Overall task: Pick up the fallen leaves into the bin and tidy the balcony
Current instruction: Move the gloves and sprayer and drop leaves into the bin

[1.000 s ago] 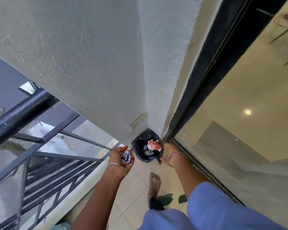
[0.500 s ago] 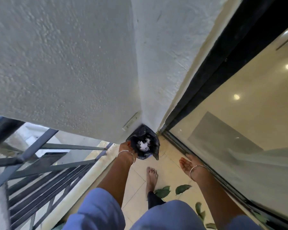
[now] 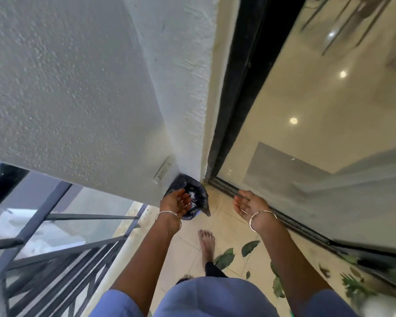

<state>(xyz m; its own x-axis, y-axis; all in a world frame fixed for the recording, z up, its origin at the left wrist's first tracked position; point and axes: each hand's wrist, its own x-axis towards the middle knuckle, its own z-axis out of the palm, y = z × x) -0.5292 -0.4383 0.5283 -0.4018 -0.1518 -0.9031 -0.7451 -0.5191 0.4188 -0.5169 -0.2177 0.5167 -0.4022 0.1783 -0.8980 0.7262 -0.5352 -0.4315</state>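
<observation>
**Both hands open at the bin, leaves lying on the tiles**

We look straight down a narrow balcony. The bin [image 3: 188, 181], lined with a dark bag, stands in the far corner where the rough white wall [image 3: 78, 88] meets the frame of the glass door [image 3: 329, 156]. Inside its mouth we make out a pale crumpled scrap [image 3: 194, 199], too small to name. A socket plate [image 3: 162, 171] sits on the wall just beside the bin.

The left hand [image 3: 175, 202] hangs over the near edge of the bin's mouth, its fingers spread and only lightly bent, and nothing lies in it. We cannot tell whether it touches the bag. The right hand [image 3: 247, 204] is held apart from the bin, above the tiles [image 3: 226, 225] near the door track [image 3: 284, 221]. Its palm is turned inward, its fingers are loose and straightish, and it too is empty. Each wrist carries a thin bangle [image 3: 168, 217].

The leaves [image 3: 225, 257] lie on the tiles well short of the bin, close to us. Two larger green ones lie just right of a bare foot [image 3: 206, 241], and others are strewn farther back along the right arm. More green shows at the lower right by the door track, but it is too blurred for us to tell loose leaves from a plant.

On the left a dark metal railing [image 3: 55, 248] runs along the balcony's open side. Blue clothing [image 3: 215, 298] fills the bottom of the view.
</observation>
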